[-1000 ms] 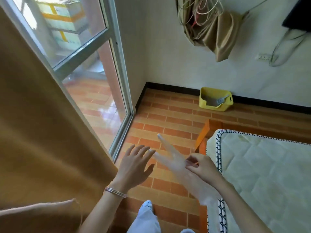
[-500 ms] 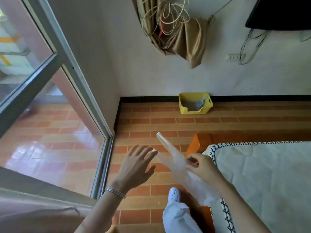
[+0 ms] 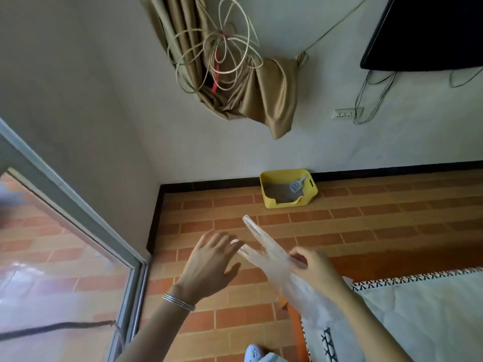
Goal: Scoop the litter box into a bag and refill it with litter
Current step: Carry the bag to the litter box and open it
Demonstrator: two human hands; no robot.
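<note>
A yellow litter box [image 3: 311, 197] stands on the tiled floor against the far wall, with grey-brown litter inside. A pale grey scoop [image 3: 296, 186] lies in it, handle toward the right rear corner. My right hand [image 3: 316, 270] pinches a thin translucent plastic bag [image 3: 271, 257] in front of me; two handle strips of the bag stick up and to the left. With fingers spread, my left hand [image 3: 211, 265] is open just left of the bag, its fingertips close to the lower strip. A metal bangle sits on the left wrist.
A glass sliding door [image 3: 65, 257] with a grey frame fills the left. A mattress [image 3: 423, 317] on an orange bed frame occupies the lower right. A tied-up tan curtain [image 3: 248, 82] with coiled cord hangs on the wall, and a dark screen [image 3: 428, 30] with cables is mounted at the upper right.
The view has swung right and closed in on the litter box; the tan curtain at the left is out of frame. Both hands keep the same pose with the bag.
</note>
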